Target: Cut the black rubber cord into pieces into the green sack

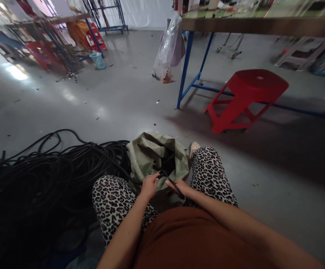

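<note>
The left hand [149, 186] pinches a smooth, black, rubbery-looking cord [160, 175] between thumb and fingers, over the near rim of an open grey-green woven sack [140, 157]. The right hand [182, 187], just beside it, is closed on a slim black-handled tool [177, 188], apparently scissors, pointing toward the left fingers. Left of the left hand lies a tangled heap of black cord [95, 158]. The cord looks bendy yet springy, light in short lengths but likely to drag from the heap; it seems best gripped close to its end, fingertips clear of the tool's tip.
</note>
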Demonstrator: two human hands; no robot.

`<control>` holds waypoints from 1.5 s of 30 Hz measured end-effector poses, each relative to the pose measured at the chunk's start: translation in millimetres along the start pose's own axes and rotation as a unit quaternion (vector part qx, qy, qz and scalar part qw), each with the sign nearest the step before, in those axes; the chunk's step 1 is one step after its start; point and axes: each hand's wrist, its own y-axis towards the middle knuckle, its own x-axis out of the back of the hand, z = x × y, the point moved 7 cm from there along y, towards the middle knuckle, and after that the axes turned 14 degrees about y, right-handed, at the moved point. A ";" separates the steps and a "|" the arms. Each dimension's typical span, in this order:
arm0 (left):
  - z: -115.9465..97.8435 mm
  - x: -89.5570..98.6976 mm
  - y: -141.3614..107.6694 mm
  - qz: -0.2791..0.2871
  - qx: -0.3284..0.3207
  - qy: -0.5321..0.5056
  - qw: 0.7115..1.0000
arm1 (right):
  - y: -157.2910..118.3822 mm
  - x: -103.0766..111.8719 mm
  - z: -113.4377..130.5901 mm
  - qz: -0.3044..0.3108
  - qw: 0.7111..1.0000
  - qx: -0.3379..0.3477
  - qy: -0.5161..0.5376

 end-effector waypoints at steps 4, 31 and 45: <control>2.5 -2.1 0.5 0.001 0.011 -0.015 1.000 | -7.7 2.7 8.9 -0.011 1.000 0.002 -0.011; 23.9 -14.9 7.5 0.003 0.026 -0.069 0.997 | -14.3 7.5 12.3 0.001 0.998 0.020 -0.064; 26.2 -11.5 7.6 0.001 0.035 -0.022 0.999 | -8.7 7.8 1.0 -0.005 0.999 -0.016 -0.027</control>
